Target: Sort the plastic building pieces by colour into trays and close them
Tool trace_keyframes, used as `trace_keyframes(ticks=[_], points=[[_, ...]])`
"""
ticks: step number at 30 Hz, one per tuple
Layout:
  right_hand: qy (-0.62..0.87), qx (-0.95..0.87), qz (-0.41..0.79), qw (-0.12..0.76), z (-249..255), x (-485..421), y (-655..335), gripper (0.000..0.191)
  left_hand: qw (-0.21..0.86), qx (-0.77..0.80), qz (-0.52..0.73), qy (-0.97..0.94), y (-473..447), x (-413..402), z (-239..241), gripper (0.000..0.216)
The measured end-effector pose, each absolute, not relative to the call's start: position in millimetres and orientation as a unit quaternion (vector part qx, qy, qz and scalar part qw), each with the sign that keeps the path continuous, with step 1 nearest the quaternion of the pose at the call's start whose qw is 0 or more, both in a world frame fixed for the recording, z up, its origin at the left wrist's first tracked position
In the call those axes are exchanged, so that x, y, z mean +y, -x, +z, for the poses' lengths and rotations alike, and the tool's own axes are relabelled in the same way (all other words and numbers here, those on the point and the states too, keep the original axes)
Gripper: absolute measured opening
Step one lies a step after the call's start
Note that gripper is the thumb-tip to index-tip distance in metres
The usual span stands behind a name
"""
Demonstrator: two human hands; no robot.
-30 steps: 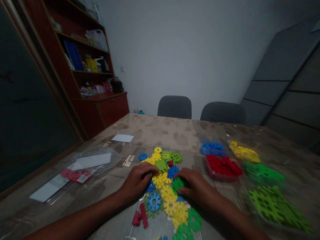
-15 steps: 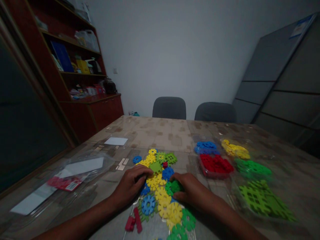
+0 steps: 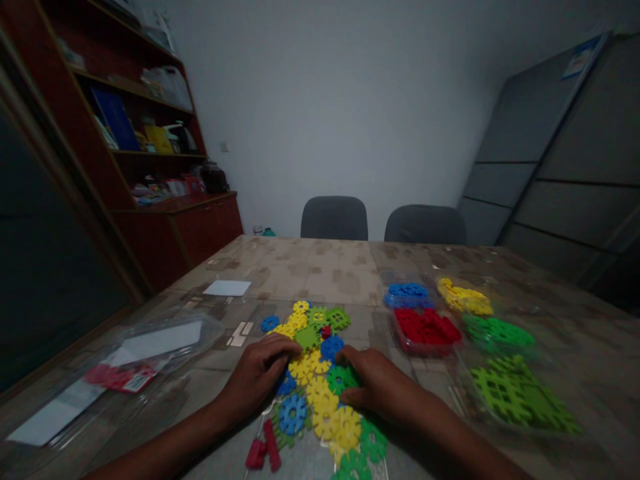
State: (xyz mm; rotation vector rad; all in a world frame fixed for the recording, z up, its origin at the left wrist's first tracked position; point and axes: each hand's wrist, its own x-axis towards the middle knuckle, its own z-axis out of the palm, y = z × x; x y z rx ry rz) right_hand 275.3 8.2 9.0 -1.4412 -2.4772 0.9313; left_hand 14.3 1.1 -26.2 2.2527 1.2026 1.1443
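In the head view, a mixed heap of gear-shaped plastic building pieces spreads over the table in front of me. My right hand (image 3: 375, 383) is curled at the heap's right side, thumb and fingers closed round a green gear piece (image 3: 339, 379). Across from it, my left hand (image 3: 257, 373) rests with bent fingers at the heap's left edge, by a light green square piece (image 3: 307, 339); whatever is under its fingertips is hidden. Between the hands lie yellow gear pieces (image 3: 323, 393) and a blue gear piece (image 3: 332, 348). Nearer me are another blue gear (image 3: 293, 413) and red pieces (image 3: 271, 445).
On the right stand clear boxes of red pieces (image 3: 427, 328), blue pieces (image 3: 407, 293), yellow pieces (image 3: 465, 298), green pieces (image 3: 500, 332) and light green square pieces (image 3: 520, 393). Clear packaging with white cards (image 3: 155, 343) lies left. Grey chairs (image 3: 334, 218) stand beyond the table.
The whole view has shifted slightly, so most things sit a little further left. The right hand's fingers have turned a little, and the green gear between them shows flatter. The left hand stays at the heap.
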Motion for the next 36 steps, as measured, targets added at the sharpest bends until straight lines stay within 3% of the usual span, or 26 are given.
trace_keyframes(ticks=[9, 16, 22, 25, 30, 36], points=[[0.477, -0.824, 0.3, 0.061, 11.1, 7.9, -274.0, 0.046, 0.173, 0.427, 0.402, -0.791, -14.4, 0.8, -25.6, 0.027], [0.469, -0.844, 0.256, 0.052, 32.5, 2.3, -278.6, 0.022, 0.17, 0.431, 0.401, -0.791, -14.2, 0.2, -23.8, 0.027], [0.497, -0.838, 0.18, 0.134, 78.6, 21.0, -328.3, 0.012, 0.162, 0.42, 0.402, -0.797, -13.6, 1.7, -23.8, 0.029], [0.562, -0.797, 0.089, 0.203, 94.8, 37.5, -387.1, 0.017, 0.162, 0.423, 0.399, -0.797, -14.0, 1.3, -23.0, 0.029], [0.705, -0.667, -0.025, 0.241, 92.1, 55.7, -495.8, 0.027, 0.174, 0.443, 0.395, -0.786, -14.4, 0.6, -24.5, 0.029], [0.681, -0.688, 0.041, 0.247, 63.0, 69.8, -554.2, 0.033, 0.169, 0.44, 0.41, -0.781, -14.2, 0.4, -25.1, 0.027]])
